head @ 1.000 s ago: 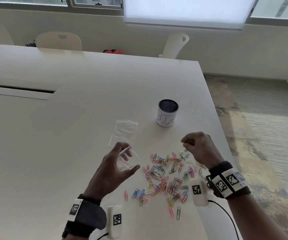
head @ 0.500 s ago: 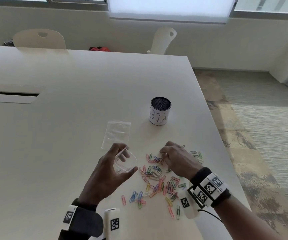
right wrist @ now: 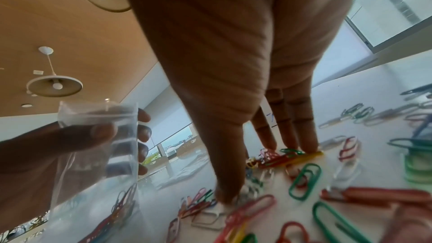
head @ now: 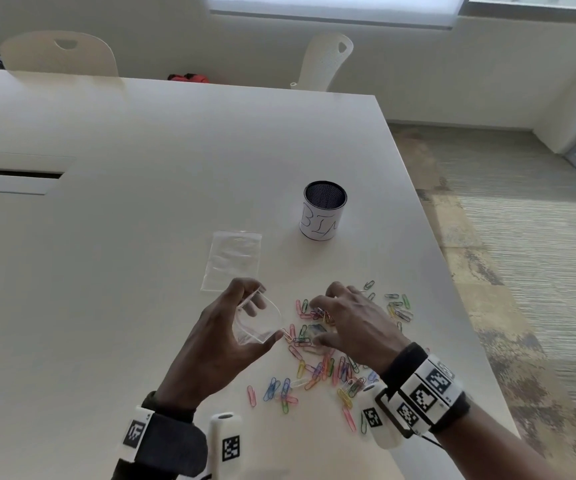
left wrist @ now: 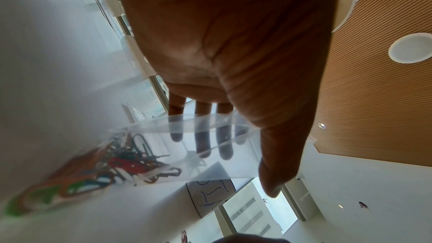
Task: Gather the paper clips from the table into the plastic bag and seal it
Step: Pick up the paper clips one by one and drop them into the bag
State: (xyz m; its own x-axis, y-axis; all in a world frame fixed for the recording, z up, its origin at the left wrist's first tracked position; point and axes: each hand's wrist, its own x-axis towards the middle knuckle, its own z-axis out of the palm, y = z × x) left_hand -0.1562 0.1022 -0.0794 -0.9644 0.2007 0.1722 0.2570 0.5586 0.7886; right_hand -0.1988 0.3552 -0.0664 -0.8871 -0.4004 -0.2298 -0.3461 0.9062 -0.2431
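Observation:
Several coloured paper clips [head: 317,368] lie scattered on the white table [head: 134,244] near its front right. My left hand [head: 265,313] pinches a small clear plastic bag [head: 255,327] between thumb and fingers, holding its mouth open just left of the pile. In the left wrist view the bag [left wrist: 210,132] shows a few clips [left wrist: 131,162] at its bottom; whether they are inside it I cannot tell. My right hand [head: 314,322] is down on the pile, its straight fingertips [right wrist: 290,143] and thumb touching clips [right wrist: 304,180].
A second clear bag [head: 232,259] lies flat on the table behind my left hand. Farther back right stands a white cup [head: 324,213] marked BIN. The table's right edge [head: 449,271] runs close to the clips. White chairs [head: 328,60] stand at the far side.
My right hand has come down and to the left from a raised fist onto the clip pile beside the bag. The left hand still holds the bag in the same place.

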